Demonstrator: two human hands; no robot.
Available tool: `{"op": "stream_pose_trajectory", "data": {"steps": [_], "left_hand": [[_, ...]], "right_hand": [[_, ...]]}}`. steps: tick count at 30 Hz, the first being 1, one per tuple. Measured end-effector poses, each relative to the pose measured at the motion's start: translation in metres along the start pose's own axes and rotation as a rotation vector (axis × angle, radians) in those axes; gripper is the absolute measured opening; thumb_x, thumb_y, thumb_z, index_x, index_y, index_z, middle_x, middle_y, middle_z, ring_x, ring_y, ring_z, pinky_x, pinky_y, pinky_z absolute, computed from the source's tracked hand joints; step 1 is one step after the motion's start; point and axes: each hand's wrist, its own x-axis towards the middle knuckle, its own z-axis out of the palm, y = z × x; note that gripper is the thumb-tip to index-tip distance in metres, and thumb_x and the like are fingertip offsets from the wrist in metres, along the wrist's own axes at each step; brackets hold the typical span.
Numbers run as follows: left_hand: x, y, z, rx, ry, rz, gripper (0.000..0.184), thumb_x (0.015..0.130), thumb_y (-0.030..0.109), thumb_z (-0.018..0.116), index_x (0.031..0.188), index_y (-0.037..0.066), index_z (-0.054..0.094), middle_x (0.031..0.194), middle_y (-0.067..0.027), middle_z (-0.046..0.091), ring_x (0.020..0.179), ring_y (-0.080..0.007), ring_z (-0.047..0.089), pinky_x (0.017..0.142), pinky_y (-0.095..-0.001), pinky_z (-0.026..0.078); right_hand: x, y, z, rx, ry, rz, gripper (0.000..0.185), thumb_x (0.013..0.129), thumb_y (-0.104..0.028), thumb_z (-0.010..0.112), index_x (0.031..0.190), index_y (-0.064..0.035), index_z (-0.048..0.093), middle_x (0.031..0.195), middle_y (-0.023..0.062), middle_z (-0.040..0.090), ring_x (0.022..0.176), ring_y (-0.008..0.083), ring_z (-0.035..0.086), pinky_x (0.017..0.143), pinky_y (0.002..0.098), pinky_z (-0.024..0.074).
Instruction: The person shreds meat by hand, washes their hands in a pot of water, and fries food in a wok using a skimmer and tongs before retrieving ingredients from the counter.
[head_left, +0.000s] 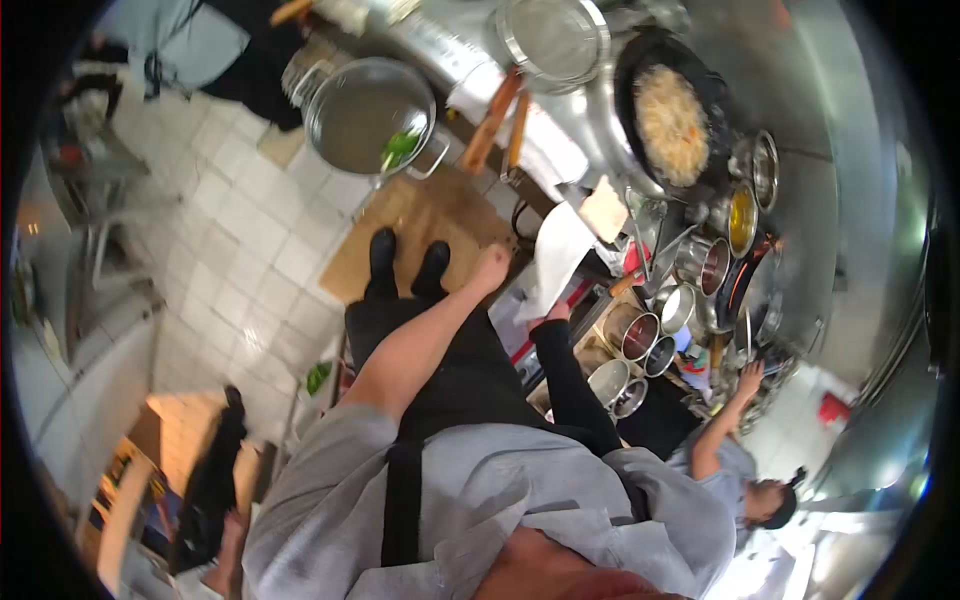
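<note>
My left hand (pixel 490 268) reaches forward over the brown floor mat (pixel 355 245), below the counter edge. It looks closed and rounded; its fingertips and anything in them are hidden. My right hand (pixel 552 316), at the end of a black sleeve, is closed on the lower end of a white cloth (pixel 562 250). The cloth hangs along the stove front, beside a pale folded pad (pixel 604 210). Beyond my hands, a black wok (pixel 622 95) holds pale, shredded-looking food (pixel 672 125). A round strainer (pixel 553 40) and wooden handles (pixel 492 125) lie left of the wok.
A large pot (pixel 370 75) with liquid and a green vegetable stands ahead. Metal containers (pixel 632 332) and a bowl of yellow liquid (pixel 742 215) crowd the right side. A co-worker's hand (pixel 750 378) reaches over the counter at right. Another person stands upper left on the tiled floor (pixel 215 220).
</note>
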Motion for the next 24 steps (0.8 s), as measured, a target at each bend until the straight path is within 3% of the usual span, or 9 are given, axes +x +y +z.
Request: {"op": "stream_pose_trajectory", "data": {"steps": [2, 3, 7, 10, 13, 16, 20, 23, 24], "left_hand": [[0.008, 0.098, -0.013, -0.3, -0.249, -0.48, 0.036, 0.097, 0.037, 0.055, 0.102, 0.002, 0.064, 0.083, -0.01, 0.061, 0.074, -0.0157, 0.059, 0.069, -0.0349, 0.048], [0.001, 0.095, 0.013, -0.701, -0.319, -0.312, 0.036, 0.096, 0.035, 0.054, 0.104, 0.002, 0.065, 0.085, -0.0107, 0.065, 0.079, -0.0171, 0.061, 0.072, -0.0356, 0.049], [0.014, 0.118, 0.026, -0.039, -0.242, -0.417, 0.031, 0.094, 0.026, 0.051, 0.11, 0.003, 0.061, 0.112, -0.0278, 0.062, 0.11, -0.0452, 0.056, 0.089, -0.0493, 0.047], [0.014, 0.125, 0.026, -0.147, -0.112, -0.276, 0.035, 0.093, 0.028, 0.053, 0.114, 0.001, 0.06, 0.111, -0.0261, 0.064, 0.106, -0.0412, 0.061, 0.088, -0.0462, 0.048], [0.03, 0.151, -0.02, -0.5, -0.56, -0.524, 0.037, 0.093, 0.027, 0.054, 0.116, -0.002, 0.06, 0.103, -0.0215, 0.067, 0.097, -0.028, 0.065, 0.084, -0.0407, 0.05], [0.041, 0.117, 0.023, -0.256, -0.386, -0.435, 0.04, 0.089, 0.03, 0.058, 0.101, -0.007, 0.064, 0.103, -0.025, 0.069, 0.095, -0.0427, 0.066, 0.079, -0.0435, 0.053], [0.044, 0.128, 0.025, -0.061, -0.084, -0.551, 0.045, 0.088, 0.038, 0.055, 0.106, -0.001, 0.068, 0.111, -0.0262, 0.067, 0.104, -0.042, 0.064, 0.086, -0.047, 0.051], [0.042, 0.121, 0.03, -0.013, -0.474, -0.344, 0.056, 0.091, 0.046, 0.054, 0.119, 0.0, 0.065, 0.118, -0.0282, 0.064, 0.114, -0.0357, 0.062, 0.093, -0.0423, 0.048], [0.041, 0.093, 0.048, 0.03, -0.649, -0.303, 0.061, 0.09, 0.051, 0.054, 0.124, 0.001, 0.063, 0.123, -0.0267, 0.062, 0.122, -0.0332, 0.057, 0.1, -0.0418, 0.043]], "right_hand": [[0.016, -0.006, 0.013, 0.229, -0.783, 0.201, 0.042, 0.1, -0.025, 0.04, 0.135, -0.0042, 0.05, 0.136, 0.0106, 0.057, 0.12, 0.0268, 0.058, 0.104, 0.0384, 0.0444], [0.021, -0.007, 0.016, 0.238, -0.829, 0.23, 0.041, 0.1, -0.025, 0.04, 0.135, -0.0043, 0.05, 0.136, 0.0107, 0.058, 0.12, 0.0271, 0.058, 0.104, 0.0386, 0.0444], [0.056, -0.019, 0.019, 0.217, -0.598, 0.21, 0.041, 0.101, -0.025, 0.038, 0.134, -0.0046, 0.051, 0.135, 0.0111, 0.058, 0.119, 0.0282, 0.058, 0.104, 0.0396, 0.0448], [0.065, -0.025, 0.015, 0.21, -0.53, 0.209, 0.041, 0.101, -0.025, 0.037, 0.133, -0.0049, 0.052, 0.134, 0.0114, 0.059, 0.119, 0.0291, 0.058, 0.103, 0.0403, 0.045], [0.073, -0.026, 0.018, 0.204, -0.497, 0.199, 0.041, 0.101, -0.025, 0.036, 0.133, -0.0051, 0.053, 0.133, 0.0116, 0.059, 0.118, 0.0299, 0.058, 0.103, 0.041, 0.0453], [0.081, -0.02, 0.016, 0.077, -0.456, 0.067, 0.041, 0.101, -0.025, 0.035, 0.132, -0.0054, 0.054, 0.132, 0.0119, 0.06, 0.118, 0.0307, 0.059, 0.102, 0.0418, 0.0455], [0.097, -0.007, 0.005, -0.769, -0.179, -0.534, 0.039, 0.098, -0.022, 0.041, 0.128, -0.003, 0.058, 0.127, 0.0142, 0.063, 0.113, 0.033, 0.06, 0.1, 0.0433, 0.0463], [0.026, -0.017, 0.09, -1.646, 0.21, -0.787, 0.038, 0.097, -0.017, 0.043, 0.127, 0.0024, 0.056, 0.127, 0.0175, 0.062, 0.109, 0.0327, 0.062, 0.098, 0.0415, 0.0473], [0.086, -0.012, 0.003, -1.503, 0.182, -0.91, 0.048, 0.085, -0.032, 0.063, 0.124, -0.004, 0.061, 0.127, 0.0156, 0.064, 0.118, 0.0294, 0.06, 0.103, 0.037, 0.0455]]}}
